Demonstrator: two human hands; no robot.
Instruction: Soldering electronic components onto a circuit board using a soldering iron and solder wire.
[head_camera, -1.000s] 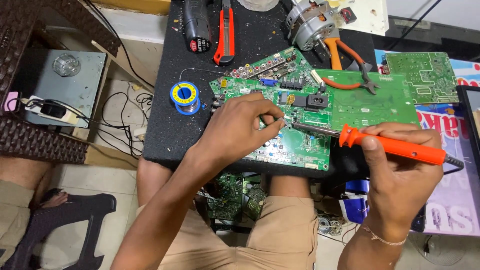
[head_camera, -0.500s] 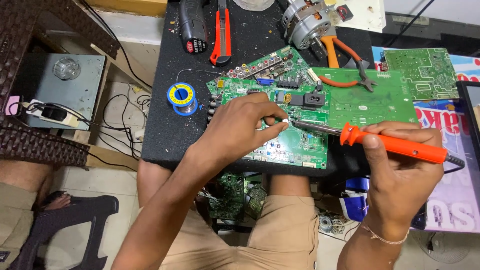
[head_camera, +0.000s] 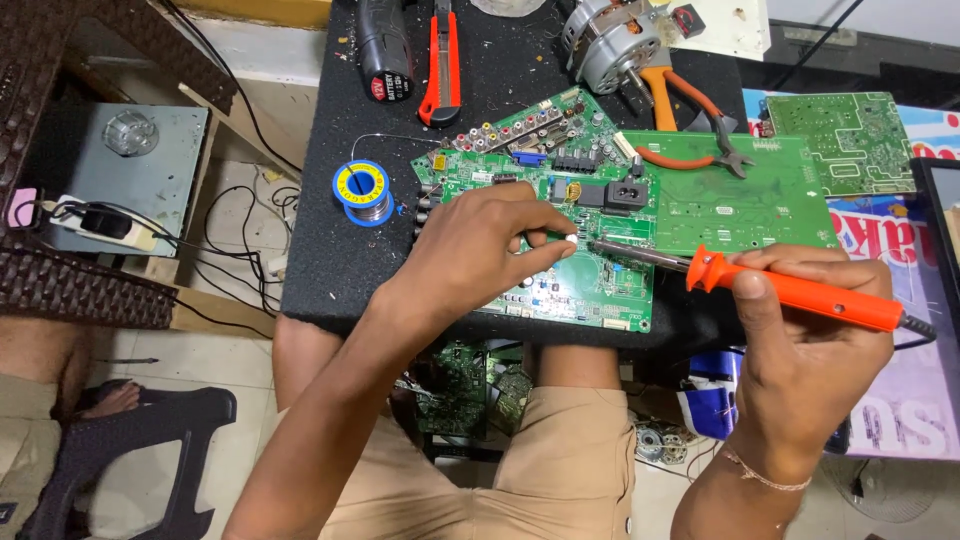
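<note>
A green circuit board lies on the black mat over my lap. My left hand rests on the board with thumb and forefinger pinched together, seemingly on a thin solder wire that is hard to make out. My right hand grips the orange handle of a soldering iron. Its metal tip points left and meets the board just beside my left fingertips. A blue and yellow solder spool sits on the mat left of the board, with a fine wire leading off towards the board.
A second green board lies to the right, with orange pliers on it and a third board beyond. An orange utility knife, a black tool and a small motor lie at the mat's far edge. More boards sit below my knees.
Both hands keep almost the same pose. The iron tip stays at the same spot beside my left fingertips; only the view shifts slightly.
</note>
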